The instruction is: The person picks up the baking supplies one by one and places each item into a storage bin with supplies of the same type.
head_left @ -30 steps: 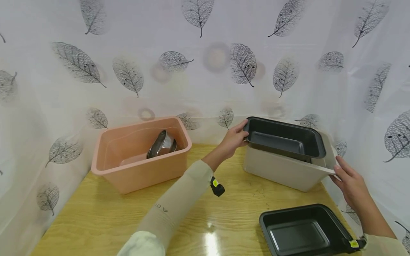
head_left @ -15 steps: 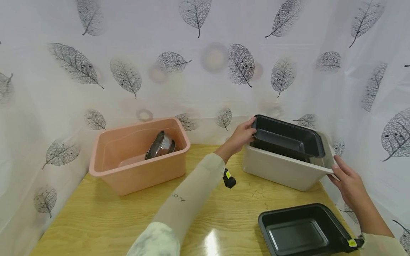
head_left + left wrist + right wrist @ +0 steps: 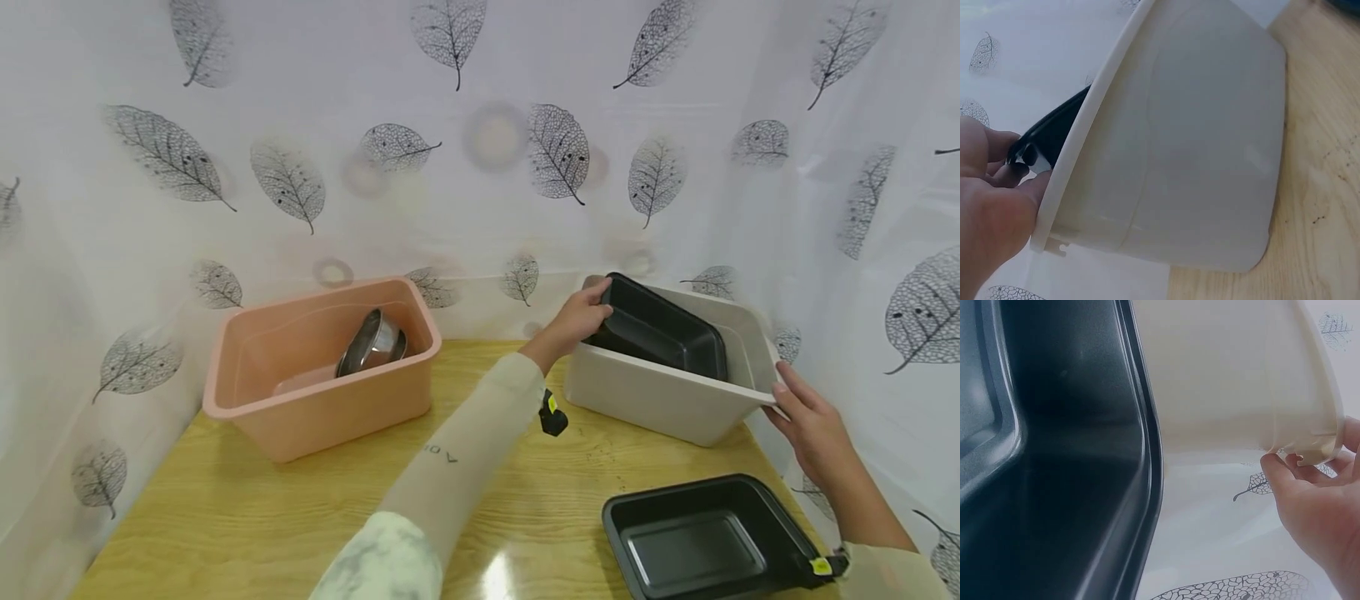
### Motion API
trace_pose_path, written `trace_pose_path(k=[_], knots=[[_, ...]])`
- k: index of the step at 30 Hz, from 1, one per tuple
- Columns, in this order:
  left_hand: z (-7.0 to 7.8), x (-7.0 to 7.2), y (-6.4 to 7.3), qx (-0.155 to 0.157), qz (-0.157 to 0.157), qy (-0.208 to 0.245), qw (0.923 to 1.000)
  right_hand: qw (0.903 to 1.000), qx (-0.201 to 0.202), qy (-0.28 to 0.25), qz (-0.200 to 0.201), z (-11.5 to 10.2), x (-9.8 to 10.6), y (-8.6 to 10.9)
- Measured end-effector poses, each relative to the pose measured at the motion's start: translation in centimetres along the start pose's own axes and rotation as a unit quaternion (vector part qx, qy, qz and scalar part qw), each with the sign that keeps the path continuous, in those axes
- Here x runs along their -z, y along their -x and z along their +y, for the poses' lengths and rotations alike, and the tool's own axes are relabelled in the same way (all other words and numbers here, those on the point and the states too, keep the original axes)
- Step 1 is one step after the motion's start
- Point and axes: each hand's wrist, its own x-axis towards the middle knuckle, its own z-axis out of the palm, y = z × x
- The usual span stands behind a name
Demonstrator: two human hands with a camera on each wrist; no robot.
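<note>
A white curtain printed with dark, skeletal leaf shapes (image 3: 564, 152) hangs behind a yellowish wood-grain table (image 3: 322, 525). At the back left of the table stands a peach-coloured, rectangular plastic bin (image 3: 360, 417), with shiny, rounded metal bowls (image 3: 372, 342) tilted inside it near its right end; how many there are is hard to tell.

At the back right stands an off-white, rectangular plastic bin (image 3: 645, 400), and the work is here. A black, oblong metal baking pan (image 3: 660, 329) sits aslant in it: its right end lies down within the walls, while its left end stands up at the left rim. Whether the low end touches the bin's floor is hidden.

The left hand (image 3: 573, 323) pinches the pan's raised end between thumb and fingers, close beside the bin's rim. The right hand (image 3: 813, 421) grips the bin's near right corner, thumb and fingers curled about the rim. In front, near the right forearm, a second black, rectangular metal pan (image 3: 697, 542) lies on the table, held by neither hand.

The step in hand looks like settling the first pan into the off-white bin. The next move probably calls for lowering that left end past the rim — the right hand steadying the bin — before the pinch is released.
</note>
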Motion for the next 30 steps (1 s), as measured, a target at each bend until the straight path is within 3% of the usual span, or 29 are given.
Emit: trace_pose_path(k=[8, 14, 23, 30], knots=[[0.1, -0.93, -0.3, -0.017, 0.011, -0.086, 0.9961, 0.9997, -0.006, 0.022, 0.002, -0.16, 0.01, 0.05], [0.12, -0.93, -0.42, -0.008, -0.001, -0.114, 0.9935, 1.0, -0.004, 0.008, -0.002, -0.23, 0.13, 0.1], [0.2, -0.7, -0.23, -0.009, -0.006, -0.127, 0.9918, 0.9999, 0.0, 0.011, -0.006, -0.24, 0.02, 0.2], [0.21, -0.51, -0.03, -0.018, -0.001, -0.093, 0.9955, 0.9999, -0.004, 0.014, -0.004, -0.15, -0.04, 0.23]])
